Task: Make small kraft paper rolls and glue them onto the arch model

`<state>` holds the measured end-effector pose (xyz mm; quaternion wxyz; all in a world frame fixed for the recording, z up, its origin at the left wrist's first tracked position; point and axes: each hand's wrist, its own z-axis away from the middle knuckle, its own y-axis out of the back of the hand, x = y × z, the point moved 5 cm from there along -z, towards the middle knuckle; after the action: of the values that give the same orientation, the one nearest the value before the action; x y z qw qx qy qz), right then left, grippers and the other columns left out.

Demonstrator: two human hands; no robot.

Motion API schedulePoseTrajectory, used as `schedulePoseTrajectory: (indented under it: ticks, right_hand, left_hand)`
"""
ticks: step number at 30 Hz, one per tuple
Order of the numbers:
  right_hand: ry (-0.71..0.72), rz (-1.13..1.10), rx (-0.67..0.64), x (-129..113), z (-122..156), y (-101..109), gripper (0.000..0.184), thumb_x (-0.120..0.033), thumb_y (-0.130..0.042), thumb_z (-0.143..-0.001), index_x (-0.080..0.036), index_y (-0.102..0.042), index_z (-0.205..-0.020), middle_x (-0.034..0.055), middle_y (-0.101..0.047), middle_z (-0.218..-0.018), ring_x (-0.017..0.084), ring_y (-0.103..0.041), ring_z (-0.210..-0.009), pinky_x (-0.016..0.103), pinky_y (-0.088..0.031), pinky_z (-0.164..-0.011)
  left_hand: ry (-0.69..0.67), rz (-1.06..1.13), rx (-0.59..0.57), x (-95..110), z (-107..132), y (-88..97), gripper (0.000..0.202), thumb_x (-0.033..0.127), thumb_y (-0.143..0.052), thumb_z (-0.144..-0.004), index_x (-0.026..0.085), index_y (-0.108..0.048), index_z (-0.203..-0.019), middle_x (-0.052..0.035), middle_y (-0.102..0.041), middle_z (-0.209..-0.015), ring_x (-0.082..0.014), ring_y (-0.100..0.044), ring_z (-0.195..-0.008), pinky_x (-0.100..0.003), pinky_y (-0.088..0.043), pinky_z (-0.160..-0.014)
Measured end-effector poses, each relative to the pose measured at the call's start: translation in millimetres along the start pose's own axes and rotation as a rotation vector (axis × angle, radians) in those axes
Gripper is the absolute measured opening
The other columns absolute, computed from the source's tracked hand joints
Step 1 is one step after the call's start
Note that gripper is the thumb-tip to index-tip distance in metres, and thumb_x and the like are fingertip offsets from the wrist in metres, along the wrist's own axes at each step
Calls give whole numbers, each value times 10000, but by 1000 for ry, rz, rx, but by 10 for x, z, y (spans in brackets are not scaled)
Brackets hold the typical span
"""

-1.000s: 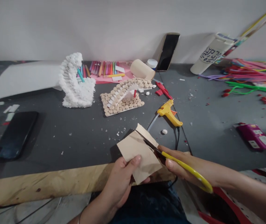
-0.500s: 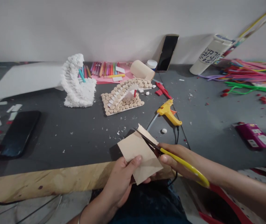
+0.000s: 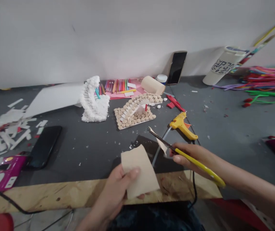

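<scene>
A piece of beige paper is pinched in my left hand, thumb on top, over the table's front edge. My right hand grips yellow-handled scissors, blades pointing up and left. A narrow beige strip hangs at the blades, apart from the larger piece; whether my fingers also hold it I cannot tell. Beyond lies a yellow glue gun. A small model of beige paper coils with an arching top stands at mid-table, beside a fluffy white model.
A black phone and white paper scraps lie at left. At the back are markers, a beige roll, a leaning phone, a tumbler and pipe cleaners. Purple power strips sit at both sides.
The strip has come away from the beige paper. My hands have moved apart, the larger piece going left and down. The view has shifted, so the table things appear lower and further right.
</scene>
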<state>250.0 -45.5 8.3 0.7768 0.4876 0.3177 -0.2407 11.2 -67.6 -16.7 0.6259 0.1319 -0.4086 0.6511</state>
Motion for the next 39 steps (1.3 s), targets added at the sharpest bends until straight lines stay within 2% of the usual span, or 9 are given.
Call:
schedulePoseTrajectory:
  ticks: [8, 11, 13, 16, 22, 25, 30, 34, 39]
  right_hand:
    - [-83, 444, 410, 499, -14, 679, 597, -656, -506, -871, -169, -563, -1212, 88, -704, -780, 225, -653, -636, 305, -396, -571]
    - [-80, 387, 425, 567, 9, 689, 514, -584, -536, -877, -182, -578, -1196, 74, -712, -807, 211, -658, -654, 293, -419, -588]
    - [-68, 325, 416, 547, 19, 654, 460, -524, -602, -845, -218, -583, -1188, 45, -707, -827, 196, -643, -650, 281, -439, -590]
    - [-3, 284, 341, 419, 15, 572, 397, -488, -619, -839, -254, -597, -1159, 9, -674, -801, 169, -606, -633, 262, -431, -577]
    - [101, 213, 140, 3, 30, 425, 342, -467, -653, -825, -266, -608, -1098, -47, -562, -669, 123, -493, -551, 225, -379, -514]
    - [120, 179, 42, -104, 131, 398, 339, -425, -697, -801, -282, -615, -1097, -60, -544, -651, 115, -484, -545, 214, -380, -506]
    - [61, 200, 11, 212, 399, 520, 470, -272, -707, -772, -355, -604, -1223, -39, -614, -661, 146, -549, -527, 245, -402, -482]
    - [-1, 359, 338, 716, 366, 866, 372, -236, -645, -802, -299, -660, -1168, 15, -627, -659, 167, -556, -519, 292, -404, -492]
    - [-83, 595, 565, 1235, 48, 1128, 323, -265, -540, -910, -141, -595, -1204, 103, -662, -812, 200, -615, -663, 326, -456, -615]
  left_hand:
    - [-532, -813, 334, 1348, -429, 615, 379, 467, -683, -787, 147, -703, -988, -88, -741, -903, -248, -668, -765, -281, -507, -619]
    - [-591, -1252, 462, 1591, -648, 733, 391, 389, -671, -793, 127, -680, -1084, -130, -721, -975, -328, -660, -927, -386, -505, -824]
    - [-814, -1413, 640, 1682, -631, 691, 527, 319, -684, -778, 126, -583, -1258, -180, -645, -1198, -378, -574, -1146, -464, -444, -973]
    - [-1118, -1458, 736, 1601, -520, 405, 592, 328, -680, -809, 190, -495, -1354, -167, -524, -1381, -371, -439, -1319, -515, -334, -1105]
    - [-1157, -1254, -52, 1181, -780, -468, 743, 462, -731, -785, 257, -403, -1419, -133, -454, -1484, -304, -428, -1356, -459, -384, -1100]
    - [-1000, -1105, -244, 1129, -946, -587, 250, 364, -663, -853, 225, -653, -1060, -76, -695, -1120, -232, -645, -1039, -366, -506, -900]
    - [-864, -1013, -37, 1179, -940, -263, 109, 304, -623, -839, 202, -656, -825, -20, -702, -809, -182, -652, -775, -307, -506, -713]
    - [-807, -849, 150, 1147, -788, 39, 166, 327, -637, -806, 200, -646, -911, -22, -703, -810, -189, -651, -745, -314, -516, -680]
    - [-821, -826, 108, 1037, -577, 35, 80, 275, -629, -790, 197, -613, -790, 19, -615, -703, -134, -574, -635, -247, -467, -589]
